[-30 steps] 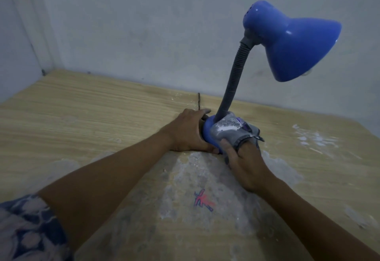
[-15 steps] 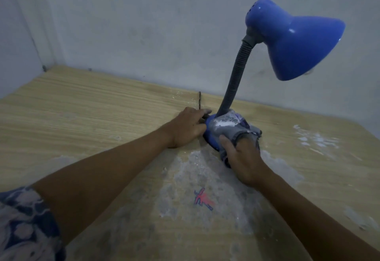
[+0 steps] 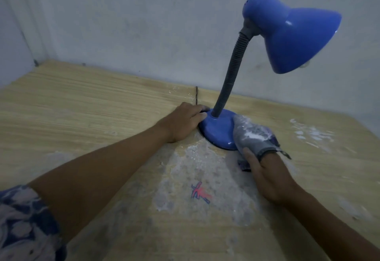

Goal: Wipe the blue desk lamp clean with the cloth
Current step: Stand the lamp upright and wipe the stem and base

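The blue desk lamp (image 3: 291, 34) stands on a wooden table, its round blue base (image 3: 218, 130) joined to the shade by a grey flexible neck (image 3: 232, 69). My left hand (image 3: 182, 124) rests against the base's left edge, fingers curled round it. My right hand (image 3: 265, 173) grips a grey, white-stained cloth (image 3: 251, 135) with the thumb on top. The cloth lies over the right side of the base and onto the table. Most of the base's top is uncovered.
The wooden table (image 3: 82, 104) has pale scuffed patches and a small red and blue mark (image 3: 200, 194) in front of me. White smears (image 3: 310, 135) lie to the right. A grey wall (image 3: 144, 24) stands close behind the lamp.
My right hand slid the cloth from the top of the base to its right side, uncovering the blue base. My left hand stayed at the base's left edge.
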Demonstrator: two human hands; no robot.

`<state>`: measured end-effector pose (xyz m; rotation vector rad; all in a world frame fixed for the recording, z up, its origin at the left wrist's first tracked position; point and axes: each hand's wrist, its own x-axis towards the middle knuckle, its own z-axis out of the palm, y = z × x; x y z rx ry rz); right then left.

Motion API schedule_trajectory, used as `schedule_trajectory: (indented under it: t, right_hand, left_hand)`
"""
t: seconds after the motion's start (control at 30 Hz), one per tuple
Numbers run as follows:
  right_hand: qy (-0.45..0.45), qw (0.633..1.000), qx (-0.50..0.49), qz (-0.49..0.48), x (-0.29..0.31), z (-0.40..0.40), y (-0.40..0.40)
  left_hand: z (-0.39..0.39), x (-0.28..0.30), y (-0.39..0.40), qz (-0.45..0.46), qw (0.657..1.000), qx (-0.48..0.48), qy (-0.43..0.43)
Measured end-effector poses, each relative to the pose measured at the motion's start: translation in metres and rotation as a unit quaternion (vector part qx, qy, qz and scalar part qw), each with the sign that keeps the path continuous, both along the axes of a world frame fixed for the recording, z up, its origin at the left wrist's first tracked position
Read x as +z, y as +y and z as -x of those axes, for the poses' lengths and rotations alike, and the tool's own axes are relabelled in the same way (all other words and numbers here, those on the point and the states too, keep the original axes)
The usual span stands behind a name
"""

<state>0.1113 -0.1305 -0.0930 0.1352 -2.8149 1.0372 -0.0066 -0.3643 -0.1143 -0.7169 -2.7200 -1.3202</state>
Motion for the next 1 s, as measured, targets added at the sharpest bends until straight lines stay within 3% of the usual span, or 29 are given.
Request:
schedule_trajectory:
  t: [0.2,0.33,0.4,0.5,0.57,0.67,0.77,0.9,1.0]
  right_hand:
    - [0.003,0.981,0.111,-0.161,-0.015,0.005,-0.016]
    - [-0.011,0.968,0.112,-0.224,-0.016,0.002,0.013]
    - [-0.014,0.981,0.068,-0.182,-0.013,0.001,0.026]
    - [-0.059,0.995,-0.041,0.062,0.001,0.001,0.027]
    - [-0.042,0.990,-0.027,0.134,0.006,0.003,0.025]
    - [-0.027,0.992,0.059,0.108,0.007,0.001,0.011]
    - [0.004,0.989,0.145,-0.021,0.004,0.004,0.002]
    - [0.040,0.988,0.121,-0.092,0.009,0.009,0.019]
    - [0.006,0.998,0.063,-0.015,0.004,0.010,0.038]
  left_hand:
    - [0.003,-0.002,0.001,0.003,1.000,0.006,0.003]
    - [0.005,-0.006,0.003,0.035,0.999,0.016,0.030]
    - [0.005,-0.006,0.003,0.042,0.998,0.023,0.035]
    - [0.005,-0.006,0.003,0.050,0.998,0.021,0.040]
    - [0.005,-0.006,0.003,0.048,0.998,0.021,0.042]
    - [0.003,-0.004,0.004,0.046,0.998,0.022,0.041]
    - [0.000,-0.002,0.003,0.046,0.997,0.018,0.051]
    - [0.000,-0.001,0.005,0.045,0.998,0.009,0.047]
    - [0.001,-0.001,0.003,0.045,0.998,0.015,0.041]
